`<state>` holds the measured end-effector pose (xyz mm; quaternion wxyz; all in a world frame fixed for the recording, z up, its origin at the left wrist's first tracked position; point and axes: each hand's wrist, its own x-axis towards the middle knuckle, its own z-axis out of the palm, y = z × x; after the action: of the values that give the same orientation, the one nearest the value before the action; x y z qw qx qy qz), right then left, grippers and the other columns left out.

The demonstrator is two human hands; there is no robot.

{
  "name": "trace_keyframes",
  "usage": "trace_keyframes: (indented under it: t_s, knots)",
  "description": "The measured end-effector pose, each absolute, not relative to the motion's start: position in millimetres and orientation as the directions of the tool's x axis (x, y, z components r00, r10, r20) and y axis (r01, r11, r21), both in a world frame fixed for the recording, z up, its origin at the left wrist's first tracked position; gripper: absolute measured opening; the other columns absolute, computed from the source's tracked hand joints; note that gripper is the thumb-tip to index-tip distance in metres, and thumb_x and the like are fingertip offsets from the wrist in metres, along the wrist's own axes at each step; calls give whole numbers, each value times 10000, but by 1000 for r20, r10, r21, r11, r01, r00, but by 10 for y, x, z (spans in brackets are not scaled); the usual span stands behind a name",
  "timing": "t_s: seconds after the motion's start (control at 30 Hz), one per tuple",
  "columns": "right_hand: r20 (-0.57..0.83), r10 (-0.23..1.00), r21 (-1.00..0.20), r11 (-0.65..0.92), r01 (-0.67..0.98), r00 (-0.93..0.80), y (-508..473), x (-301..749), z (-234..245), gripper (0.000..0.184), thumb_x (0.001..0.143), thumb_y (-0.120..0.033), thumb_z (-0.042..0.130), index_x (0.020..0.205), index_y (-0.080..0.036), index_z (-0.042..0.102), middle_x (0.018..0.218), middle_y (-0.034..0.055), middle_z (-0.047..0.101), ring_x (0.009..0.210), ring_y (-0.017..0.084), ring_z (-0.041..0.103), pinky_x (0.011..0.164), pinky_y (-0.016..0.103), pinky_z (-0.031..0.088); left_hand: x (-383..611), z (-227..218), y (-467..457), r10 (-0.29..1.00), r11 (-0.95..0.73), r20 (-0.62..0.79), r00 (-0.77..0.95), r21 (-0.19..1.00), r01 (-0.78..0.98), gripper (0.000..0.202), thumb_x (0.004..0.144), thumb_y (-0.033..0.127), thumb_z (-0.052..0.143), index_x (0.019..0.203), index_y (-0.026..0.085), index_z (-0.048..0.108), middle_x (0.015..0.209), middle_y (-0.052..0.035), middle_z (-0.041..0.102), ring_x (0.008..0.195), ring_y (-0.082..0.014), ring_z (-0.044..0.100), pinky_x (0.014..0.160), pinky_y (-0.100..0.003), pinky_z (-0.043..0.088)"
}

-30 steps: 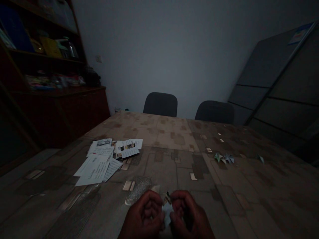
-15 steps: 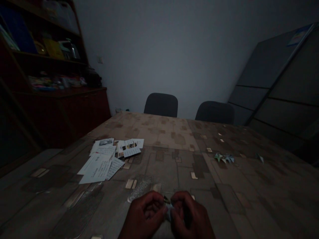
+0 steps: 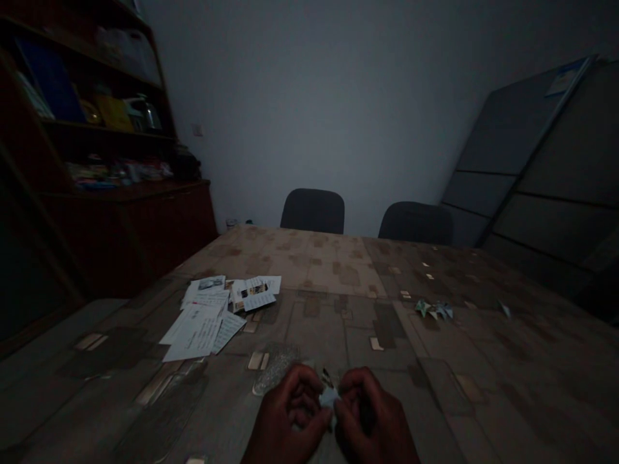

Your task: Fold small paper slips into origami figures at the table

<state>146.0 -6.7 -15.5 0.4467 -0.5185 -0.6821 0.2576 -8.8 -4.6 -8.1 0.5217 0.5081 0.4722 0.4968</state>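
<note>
Dim, bluish light is lying over the wall [image 3: 338,116], while the cabinet [image 3: 130,225] is sinking into near-black. The table [image 3: 309,258] is showing paler across its far middle than along its right side. Wide-angle distortion is tilting the cabinet and grey panels [image 3: 503,132] outward, and the held paper [image 3: 329,396] is looking soft.

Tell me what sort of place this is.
Probably a dining room at home, though a small office is possible: a large table under a patterned cloth, two dark chairs along its far side, and a wooden cabinet with crowded shelves.
</note>
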Motion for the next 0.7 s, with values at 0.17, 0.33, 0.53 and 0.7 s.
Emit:
trace_keyframes:
  t_s: [0.17, 0.33, 0.53, 0.7]
  knots:
    - [342, 937, -831, 338, 441, -74, -83, 1458, -142, 101, 844, -280, 573, 816, -200, 628, 622, -15, 637, 571, 148, 605, 557, 211, 448, -105, -110, -49, 997, 14, -5, 79, 993, -119, 166, 742, 314, 715, 825, 181, 661, 675, 9, 605, 608, -146, 565, 531, -205, 423]
    - [368, 927, -836, 364, 411, -71, -92, 1471, -132, 114, 844, -297, 581, 842, -204, 646, 656, 1, 664, 600, 159, 633, 586, 215, 472, -113, -129, -38, 995, 32, -20, 101, 992, -123, 206, 747, 338, 712, 860, 166, 705, 654, 14, 587, 604, -148, 559, 550, -218, 429]
    - [384, 916, -829, 397, 394, -115, -83, 1504, -123, 127, 853, -297, 587, 809, -199, 655, 663, 6, 672, 597, 160, 632, 574, 214, 467, -110, -167, 13, 992, 23, -12, 124, 996, -89, 173, 653, 267, 768, 675, 175, 622, 598, 38, 563, 568, -125, 512, 515, -199, 374]
    - [335, 938, -847, 343, 407, -94, -85, 1507, -113, 172, 878, -313, 554, 849, -193, 674, 695, 18, 691, 617, 166, 649, 589, 219, 471, -80, -136, -12, 994, 70, -56, 95, 985, -157, 107, 671, 183, 707, 737, 178, 623, 583, 57, 538, 533, -108, 499, 507, -198, 384]
